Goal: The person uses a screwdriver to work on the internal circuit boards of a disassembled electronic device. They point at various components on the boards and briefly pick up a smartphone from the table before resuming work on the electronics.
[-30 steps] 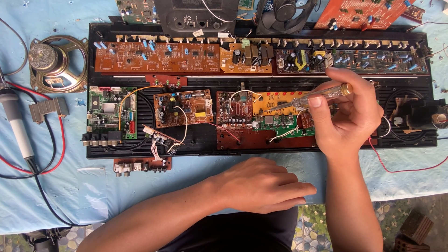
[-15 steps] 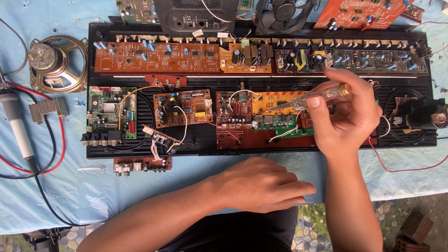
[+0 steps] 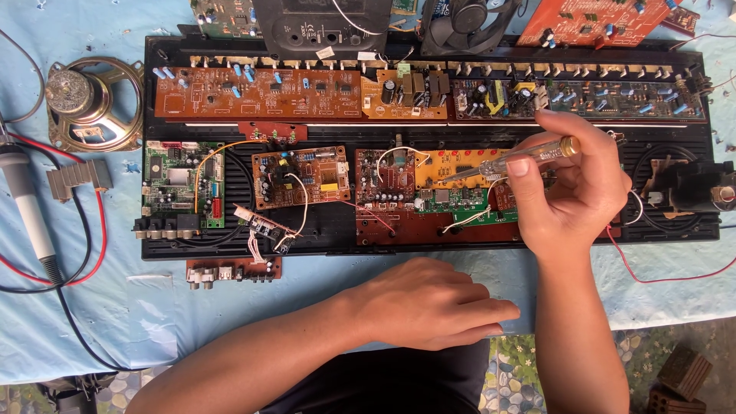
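Note:
My right hand grips a clear-handled screwdriver, its tip pointing left onto an orange circuit board inside a long black chassis. A green board and a brown board lie just beside the tip. My left hand rests flat, palm down, on the blue cloth in front of the chassis, holding nothing.
Several more circuit boards fill the chassis, such as a long brown one and a green one. A loudspeaker, a grey heat sink and a soldering iron lie at left. A fan sits at the top.

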